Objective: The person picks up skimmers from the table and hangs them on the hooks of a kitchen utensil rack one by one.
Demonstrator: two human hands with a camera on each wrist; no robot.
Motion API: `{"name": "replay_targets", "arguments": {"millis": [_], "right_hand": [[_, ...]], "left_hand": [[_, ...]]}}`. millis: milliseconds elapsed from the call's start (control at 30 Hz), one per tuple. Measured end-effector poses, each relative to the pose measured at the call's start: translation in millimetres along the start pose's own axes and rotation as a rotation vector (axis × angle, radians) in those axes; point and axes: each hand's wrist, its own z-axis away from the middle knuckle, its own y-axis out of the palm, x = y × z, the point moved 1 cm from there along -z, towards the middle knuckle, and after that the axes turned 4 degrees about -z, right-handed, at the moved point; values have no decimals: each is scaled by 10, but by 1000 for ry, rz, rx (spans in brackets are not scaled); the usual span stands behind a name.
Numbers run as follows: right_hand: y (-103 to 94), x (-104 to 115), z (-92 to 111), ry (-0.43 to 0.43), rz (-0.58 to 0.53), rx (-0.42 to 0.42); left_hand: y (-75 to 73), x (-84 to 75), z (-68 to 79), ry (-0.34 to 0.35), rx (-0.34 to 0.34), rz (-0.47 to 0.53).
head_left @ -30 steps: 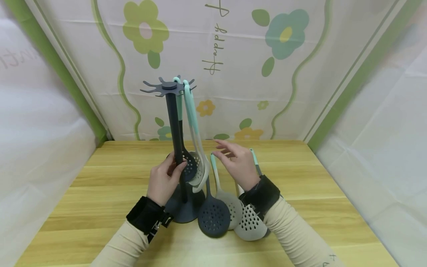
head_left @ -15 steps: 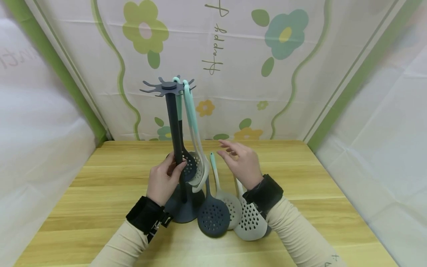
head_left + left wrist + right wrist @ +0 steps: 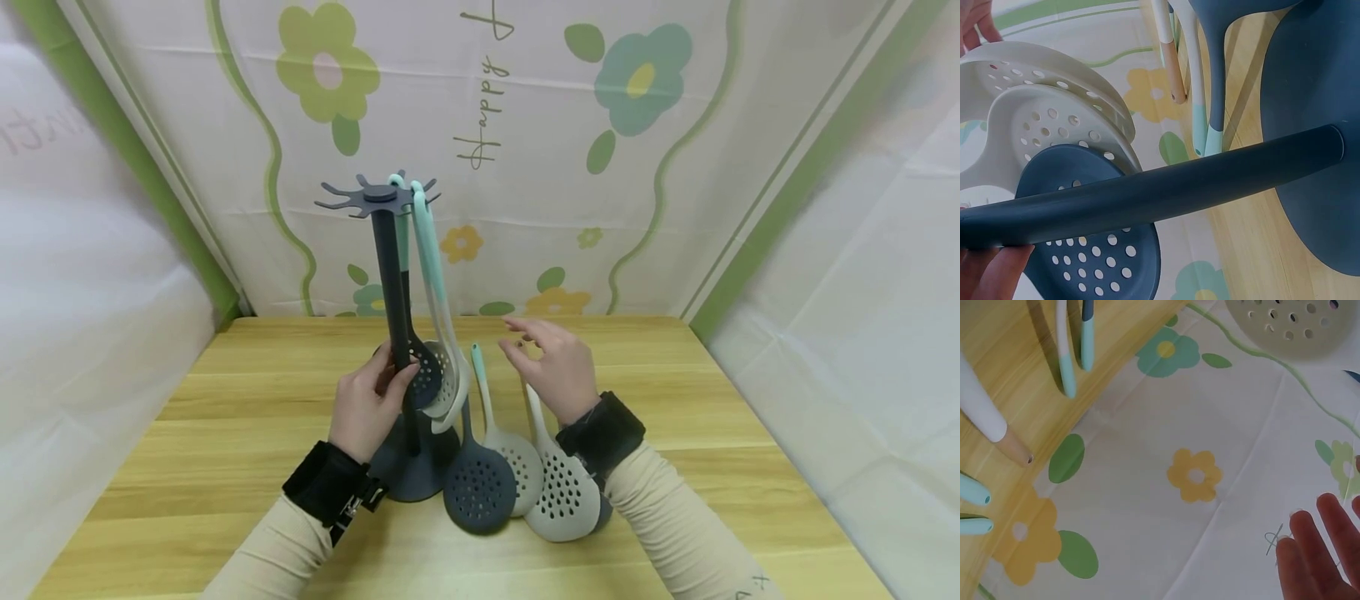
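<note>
A dark blue utensil stand stands upright left of centre, and my left hand grips its post low down. From its top hang a dark perforated skimmer and two light grey utensils with mint handles; at least one has holes. My right hand hovers over the table with fingers loosely bent and nothing held. Below it lies a light grey slotted turner. Beside this lie a grey skimmer and a dark blue skimmer, close to the stand's base.
A dark utensil, mostly hidden, lies under the turner's right edge. The wooden table ends at the back against a flower-printed cloth. White cloth walls stand on both sides.
My right hand has drifted a little to the right and down, away from the hanging utensils. My left hand and the stand have stayed put.
</note>
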Motion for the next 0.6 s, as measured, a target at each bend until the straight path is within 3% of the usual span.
{"name": "replay_targets", "arguments": {"millis": [600], "right_hand": [[-54, -189, 86, 71, 117, 44]], "left_hand": [[-5, -2, 7, -6, -3, -18]]}}
